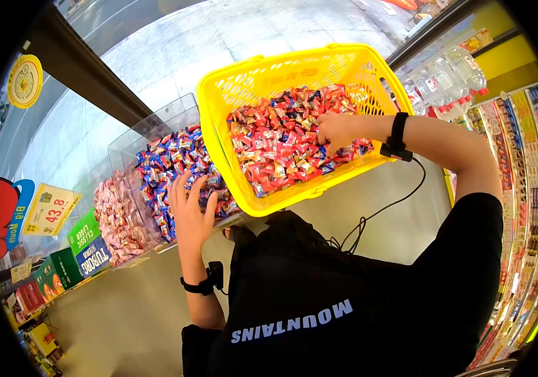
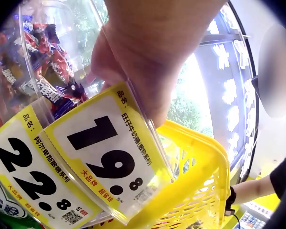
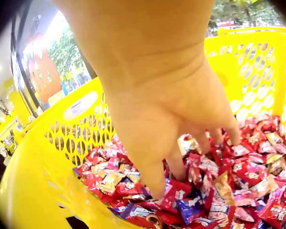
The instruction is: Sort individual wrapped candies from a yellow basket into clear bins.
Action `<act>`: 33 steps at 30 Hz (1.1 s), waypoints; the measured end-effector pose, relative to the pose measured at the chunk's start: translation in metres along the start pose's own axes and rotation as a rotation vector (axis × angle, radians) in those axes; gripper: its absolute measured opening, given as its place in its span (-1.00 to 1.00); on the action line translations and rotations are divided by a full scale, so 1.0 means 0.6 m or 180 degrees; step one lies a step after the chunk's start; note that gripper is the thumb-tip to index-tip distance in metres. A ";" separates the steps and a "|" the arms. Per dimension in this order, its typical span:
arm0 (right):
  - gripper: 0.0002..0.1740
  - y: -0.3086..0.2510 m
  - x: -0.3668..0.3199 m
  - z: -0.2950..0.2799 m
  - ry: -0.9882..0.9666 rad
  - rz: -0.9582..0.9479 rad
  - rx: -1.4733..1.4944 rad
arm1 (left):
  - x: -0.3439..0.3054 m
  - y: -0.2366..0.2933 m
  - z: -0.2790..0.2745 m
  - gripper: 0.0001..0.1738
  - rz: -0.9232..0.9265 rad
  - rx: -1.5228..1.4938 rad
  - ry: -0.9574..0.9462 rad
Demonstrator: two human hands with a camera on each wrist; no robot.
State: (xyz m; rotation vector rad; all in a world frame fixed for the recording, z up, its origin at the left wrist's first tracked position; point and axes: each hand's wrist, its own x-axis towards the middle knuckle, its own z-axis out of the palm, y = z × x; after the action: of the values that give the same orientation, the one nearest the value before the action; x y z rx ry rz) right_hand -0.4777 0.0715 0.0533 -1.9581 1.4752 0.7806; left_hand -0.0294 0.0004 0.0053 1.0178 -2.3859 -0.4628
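Observation:
A yellow basket point(image 1: 253, 195) holds a heap of wrapped candies point(image 1: 275, 144), mostly red with some blue and gold. The right hand point(image 1: 341, 129) reaches over the basket's right side; in the right wrist view this hand point(image 3: 167, 119) has spread, bent fingertips among the candies point(image 3: 248, 191), and whether it pinches one is unclear. The left hand point(image 1: 192, 210) rests with spread fingers at the clear bin of blue and red candies point(image 1: 162, 169), left of the basket. In the left wrist view, the left hand point(image 2: 143, 62) is behind a price tag point(image 2: 105, 152), its fingers mostly hidden.
A bin of pink candies point(image 1: 121, 220) adjoins the blue ones. Boxes point(image 1: 93, 254) and a 43.8 price sign point(image 1: 51, 210) are at the left. Water bottles point(image 1: 448, 78) and stocked shelves point(image 1: 523, 188) line the right. A cable point(image 1: 385, 207) hangs from the right wrist.

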 end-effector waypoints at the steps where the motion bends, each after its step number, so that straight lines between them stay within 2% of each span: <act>1: -0.61 -0.001 0.004 -0.004 -0.0119 0.0048 -0.0057 | 0.001 0.000 0.000 -0.52 -0.0005 0.0006 -0.0002; 3: -0.65 0.000 0.007 -0.015 -0.0352 0.0153 -0.0195 | 0.000 0.000 0.001 -0.53 -0.0029 0.0024 0.0001; 9: -0.70 0.031 0.017 -0.025 -0.0489 -0.0204 0.0099 | 0.001 0.002 -0.002 -0.57 0.0039 -0.0023 0.0085; 12: -0.69 -0.004 -0.034 -0.090 0.0433 -0.0609 0.0662 | 0.001 0.003 0.000 -0.59 0.0081 -0.0066 0.0193; 14: -0.70 -0.056 -0.081 -0.123 0.1309 -0.0928 0.0868 | 0.002 0.010 -0.006 -0.63 0.0158 -0.0099 0.0289; 15: -0.73 -0.089 -0.102 -0.129 0.1824 -0.1022 0.0946 | 0.003 0.011 -0.010 -0.64 0.0232 -0.0094 0.0327; 18: -0.79 -0.189 -0.139 -0.123 0.2771 -0.1141 0.1659 | 0.009 0.046 -0.040 -0.59 0.0468 -0.0393 0.0420; 21: -0.72 -0.259 -0.133 -0.086 0.3615 -0.1626 0.1119 | 0.024 0.084 -0.078 -0.48 0.0894 -0.0727 0.0375; 25: -0.72 -0.306 -0.107 -0.048 0.3864 -0.1859 0.1451 | 0.050 0.133 -0.100 -0.34 0.1351 -0.0961 -0.0111; 27: -0.72 -0.311 -0.097 -0.040 0.4012 -0.1917 0.1633 | 0.059 0.131 -0.091 -0.40 0.1591 -0.1076 -0.0181; 31: -0.71 -0.312 -0.090 -0.024 0.4180 -0.1779 0.1862 | 0.066 0.132 -0.085 -0.54 0.1657 -0.1160 -0.0234; 33: -0.71 -0.317 -0.087 -0.016 0.4350 -0.1526 0.1575 | 0.066 0.133 -0.079 -0.59 0.1612 -0.1082 -0.0208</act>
State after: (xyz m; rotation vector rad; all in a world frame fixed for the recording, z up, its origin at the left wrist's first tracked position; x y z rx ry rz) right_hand -0.3045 0.1429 0.1155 -2.2720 1.4196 -1.2675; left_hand -0.0716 0.0191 0.0951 0.2385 -2.3928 -0.6803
